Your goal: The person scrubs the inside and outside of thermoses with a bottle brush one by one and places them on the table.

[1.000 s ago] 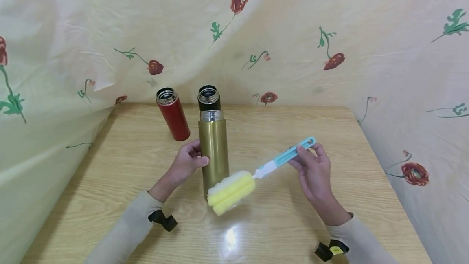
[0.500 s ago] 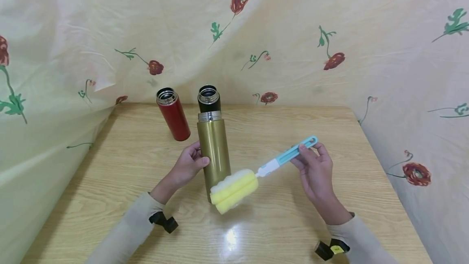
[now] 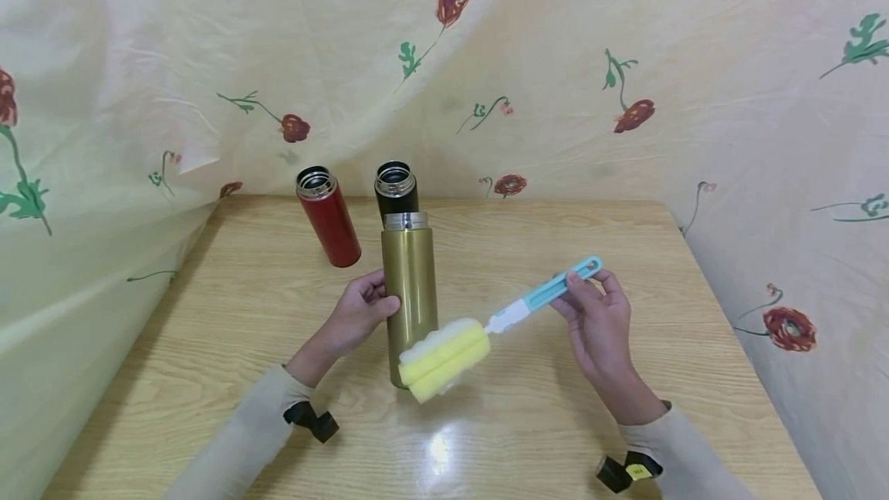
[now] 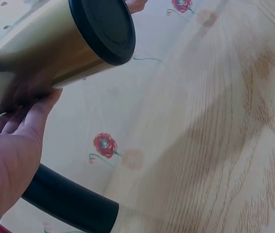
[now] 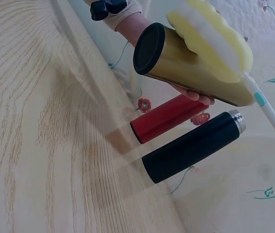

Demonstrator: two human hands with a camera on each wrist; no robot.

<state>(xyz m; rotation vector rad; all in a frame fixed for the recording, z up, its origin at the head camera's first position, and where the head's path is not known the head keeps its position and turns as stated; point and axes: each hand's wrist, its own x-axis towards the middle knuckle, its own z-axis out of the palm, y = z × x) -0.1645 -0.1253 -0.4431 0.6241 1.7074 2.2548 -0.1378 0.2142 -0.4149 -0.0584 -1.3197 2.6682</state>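
Observation:
My left hand (image 3: 357, 313) grips a gold thermos bottle (image 3: 410, 276) round its middle, thumb in front. The bottle has a bare steel neck, and its black base (image 4: 105, 29) is off the table in the left wrist view. Between thumb and fingers, my right hand (image 3: 599, 322) holds the blue-and-white handle of a bottle brush (image 3: 549, 293). Its yellow and white sponge head (image 3: 444, 361) points down to the left, in front of the gold bottle's lower part in the head view. In the right wrist view the sponge (image 5: 215, 39) overlaps the bottle's side; I cannot tell whether they touch.
A red thermos bottle (image 3: 329, 222) and a black thermos bottle (image 3: 397, 184) stand lidless at the back of the wooden table (image 3: 528, 423). The gold bottle partly hides the black one. Floral cloth (image 3: 542, 60) hangs behind and at both sides.
The gold bottle has tilted slightly, come back nearly upright and sunk a little in the head view. The brush has shifted slightly right, its sponge a bit higher. Both hands keep their holds.

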